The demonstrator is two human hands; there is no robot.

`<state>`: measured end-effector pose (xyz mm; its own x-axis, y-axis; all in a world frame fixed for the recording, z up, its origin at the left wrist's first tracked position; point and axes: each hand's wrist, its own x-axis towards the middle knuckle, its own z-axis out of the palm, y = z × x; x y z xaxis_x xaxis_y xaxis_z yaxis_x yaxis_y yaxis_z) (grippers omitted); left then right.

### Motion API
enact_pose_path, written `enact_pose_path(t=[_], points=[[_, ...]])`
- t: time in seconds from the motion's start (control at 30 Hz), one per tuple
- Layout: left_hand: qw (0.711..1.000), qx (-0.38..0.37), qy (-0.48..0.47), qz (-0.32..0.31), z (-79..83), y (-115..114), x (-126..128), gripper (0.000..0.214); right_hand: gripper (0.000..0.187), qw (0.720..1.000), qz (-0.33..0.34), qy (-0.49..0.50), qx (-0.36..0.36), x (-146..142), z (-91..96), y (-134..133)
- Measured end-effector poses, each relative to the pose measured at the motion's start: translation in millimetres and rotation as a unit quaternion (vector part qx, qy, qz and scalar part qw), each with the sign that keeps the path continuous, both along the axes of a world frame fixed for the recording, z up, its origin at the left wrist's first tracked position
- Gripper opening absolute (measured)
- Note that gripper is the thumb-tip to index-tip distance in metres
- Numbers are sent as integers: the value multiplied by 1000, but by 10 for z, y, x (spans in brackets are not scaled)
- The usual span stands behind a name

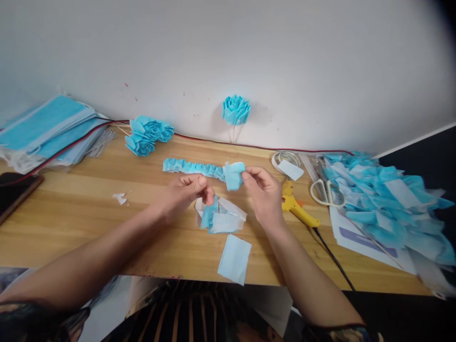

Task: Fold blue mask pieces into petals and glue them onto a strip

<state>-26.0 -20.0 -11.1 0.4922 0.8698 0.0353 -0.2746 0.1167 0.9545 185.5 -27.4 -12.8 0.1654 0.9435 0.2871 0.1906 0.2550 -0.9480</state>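
Note:
Between the thumb and fingers of my right hand [264,194] is a blue fabric petal [234,176] with a rounded edge. My left hand [188,192] is closed, its fingertips curled together; anything in them is too small or hidden to make out. Behind my left hand lies a row of folded blue petals [194,168], reaching rightward to the held petal. Whether the two touch is unclear. Below my hands lie loose blue and white fabric pieces [226,222]. A stack of pale blue rectangles [235,259] rests near the table's front edge.
Blue face masks [50,126] and blue fabric flowers [146,135] lie at left. Another flower [236,110] stands by the wall. At right are a yellow glue gun [299,209] with its cord, scissors [327,192], and a heap of blue pieces [388,204]. A phone [16,192] lies far left.

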Motion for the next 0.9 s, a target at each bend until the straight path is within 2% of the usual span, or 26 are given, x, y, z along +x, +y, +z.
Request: enact_pose_path(t=[0.1, 0.23, 0.3, 0.4, 0.47, 0.53, 0.6, 0.67, 0.8, 0.9], points=[[996, 24, 28, 75, 21, 20, 10, 40, 11, 999, 5, -48, 20, -10, 22, -24], [988, 28, 14, 149, 18, 79, 33, 35, 8, 991, 15, -113, 67, -16, 62, -50], [988, 27, 8, 151, 1, 95, 48, 36, 8, 990, 21, -117, 75, -31, 63, -61], [995, 5, 5, 101, -33, 76, 81, 43, 9, 992, 26, -108, 59, -99, 24, -82], [996, -26, 0, 83, -50, 47, 103, 34, 9, 992, 41, -109, 53, -161, -2, -98], [993, -56, -16, 98, -51, 25, 109, 24, 10, 989, 66, -119, 58, -193, 21, -112], [989, -71, -45, 120, -26, 26, 89, 20, 16, 985, 80, -131, 72, -142, 127, -133], [986, -71, -70, 136, 21, 51, 49, 17, 22, 984, 61, -140, 92, 21, 317, -178], [985, -82, -75, 130, 126, 92, -28, 18, 21, 976, -64, -173, 113, 607, 730, -375], [980, -119, -83, 135, 166, 78, -44, 28, 21, 962, -134, -223, 86, 1124, 813, -540]])
